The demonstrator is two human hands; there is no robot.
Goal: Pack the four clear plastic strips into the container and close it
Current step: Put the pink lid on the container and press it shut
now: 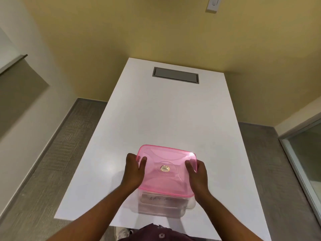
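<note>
A translucent pink lid (166,169) is held over a clear plastic container (163,206) that stands near the front edge of the white table (165,110). My left hand (134,173) grips the lid's left edge, thumb on top. My right hand (198,176) grips its right edge the same way. The lid tilts slightly, its far side higher. A small gold sticker sits at the lid's centre. Faint handwriting shows on the container's front wall. Pale layered contents show dimly through the wall; I cannot make out separate strips.
A grey rectangular cable hatch (175,75) is set into the far end of the table. Grey carpet lies on both sides. A yellow wall stands behind, and a glass panel (305,153) is at the right.
</note>
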